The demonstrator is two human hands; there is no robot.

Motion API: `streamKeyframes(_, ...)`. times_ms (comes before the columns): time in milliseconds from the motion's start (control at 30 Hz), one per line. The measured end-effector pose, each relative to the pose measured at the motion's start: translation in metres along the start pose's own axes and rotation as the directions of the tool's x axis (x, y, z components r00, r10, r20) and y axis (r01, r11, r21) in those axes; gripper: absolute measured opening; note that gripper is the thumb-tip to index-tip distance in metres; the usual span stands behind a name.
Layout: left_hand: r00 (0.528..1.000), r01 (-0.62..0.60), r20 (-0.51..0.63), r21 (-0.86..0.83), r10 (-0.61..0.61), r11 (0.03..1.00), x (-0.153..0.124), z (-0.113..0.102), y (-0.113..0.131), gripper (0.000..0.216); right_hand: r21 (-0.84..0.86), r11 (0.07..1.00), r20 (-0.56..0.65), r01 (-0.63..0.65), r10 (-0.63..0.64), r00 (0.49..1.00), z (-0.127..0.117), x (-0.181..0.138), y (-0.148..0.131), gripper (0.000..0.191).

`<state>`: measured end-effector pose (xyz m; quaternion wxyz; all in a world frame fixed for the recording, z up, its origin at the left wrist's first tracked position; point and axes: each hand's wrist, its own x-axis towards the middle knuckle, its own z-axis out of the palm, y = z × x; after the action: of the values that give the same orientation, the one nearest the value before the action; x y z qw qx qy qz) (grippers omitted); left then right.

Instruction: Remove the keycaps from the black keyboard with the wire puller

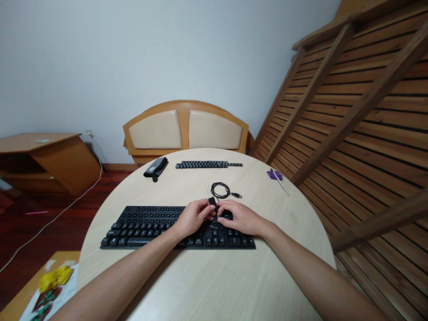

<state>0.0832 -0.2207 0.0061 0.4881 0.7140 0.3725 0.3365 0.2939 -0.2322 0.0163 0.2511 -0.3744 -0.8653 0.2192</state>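
Observation:
A black full-size keyboard (147, 225) lies along the near part of the round table. My left hand (195, 216) is over its right half, fingers closed on a small black tool with thin wires at its far end, which looks like a wire keycap puller (213, 203). Right beside it, my right hand (242, 216) rests over the number-pad side with thumb and fingers bent together. What lies between those fingers is hidden. Just beyond both hands sits a coiled black USB cable (220, 190).
Loose dark keycaps (203, 164) form tight rows at the table's far side. A folded black pouch (156, 168) lies to their left. On the right are a purple piece (274, 174) and a thin stick (281, 183). Wooden slats (368, 111) lean close to the table's right edge.

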Motion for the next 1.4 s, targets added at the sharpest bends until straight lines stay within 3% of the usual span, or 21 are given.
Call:
streamKeyframes(100,1.000,-0.020,-0.006,-0.010,0.020,1.000,0.0006,0.0000,-0.0028,0.033,0.010,1.000,-0.002,0.010,-0.010,1.000,-0.0017,0.0001,-0.0007,0.008)
streamKeyframes(233,0.997,-0.074,-0.017,0.096,0.076,0.993,-0.0018,-0.0011,-0.0018,0.034,0.038,0.998,0.002,0.056,-0.056,0.998,-0.0049,-0.0007,-0.0028,0.013)
streamKeyframes(433,0.997,-0.066,-0.030,0.183,0.073,0.981,-0.0043,-0.0010,0.0001,0.034,0.046,0.997,-0.044,0.057,-0.055,0.998,-0.0014,0.0008,-0.0025,0.010)
streamKeyframes(733,0.996,0.000,-0.084,0.013,0.001,1.000,-0.0013,0.0024,-0.0047,0.028,0.048,0.998,-0.133,-0.034,0.040,0.990,0.0019,0.0015,0.0031,0.015)
streamKeyframes(933,0.996,0.032,-0.082,-0.112,-0.041,0.993,-0.0003,0.0020,-0.0023,0.030,0.212,0.976,-0.111,-0.045,0.070,0.991,-0.0003,0.0001,0.0038,0.023)
streamKeyframes(1200,0.997,0.024,-0.075,-0.144,-0.035,0.989,0.0008,0.0006,-0.0069,0.036,0.271,0.960,-0.161,-0.069,0.116,0.980,0.0033,0.0019,0.0025,0.015)
streamKeyframes(1400,0.997,0.026,-0.062,-0.158,-0.037,0.987,0.0012,-0.0001,-0.0059,0.037,0.305,0.952,-0.119,-0.039,0.079,0.990,0.0015,0.0011,0.0050,0.018)
